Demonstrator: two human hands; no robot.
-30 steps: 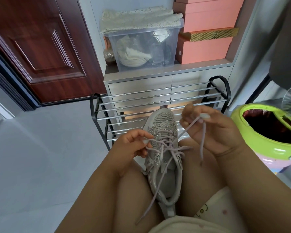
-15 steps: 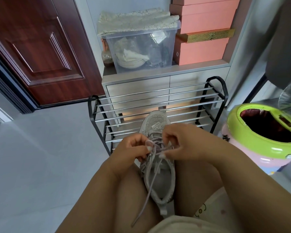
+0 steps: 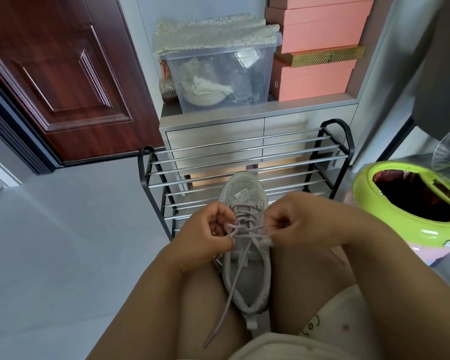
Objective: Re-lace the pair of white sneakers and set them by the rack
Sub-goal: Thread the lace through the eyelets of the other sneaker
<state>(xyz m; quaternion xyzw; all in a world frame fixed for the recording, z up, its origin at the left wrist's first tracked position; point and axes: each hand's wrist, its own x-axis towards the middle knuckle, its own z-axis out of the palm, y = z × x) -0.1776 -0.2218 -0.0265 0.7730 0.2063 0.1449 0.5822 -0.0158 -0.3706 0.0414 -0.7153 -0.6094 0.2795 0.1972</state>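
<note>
- The pale grey-white mesh sneaker [image 3: 244, 245] sits wedged between the person's bare knees, toe pointing away toward the rack, heel tab toward the body.
- Left hand [image 3: 205, 237] is at the left side of the lacing, fingers curled in tight, thumb and forefinger pinching the pale lilac shoelace [image 3: 240, 231] just where it crosses the tongue.
- Right hand [image 3: 294, 224] is on the opposite side, fingers curled too, pinching the lace's plastic-tipped end beside the right row of eyelets.
- One loose tail of the lace runs down over the open collar of the shoe and trails across the left thigh.
- Straight ahead, just past the toe, stands the black-framed shoe rack with silver metal bars [image 3: 244, 162], apart from the shoe.
- Behind the rack, a grey drawer cabinet [image 3: 213, 131] carries a clear plastic storage tub [image 3: 218, 79] with a cream lace cloth on top, and stacked salmon-pink boxes [image 3: 315, 71] beside it.
- A lime-green round bin [image 3: 390, 216] stands at right; a dark red wooden door [image 3: 63, 81] at left.
- Only one sneaker is in view.
</note>
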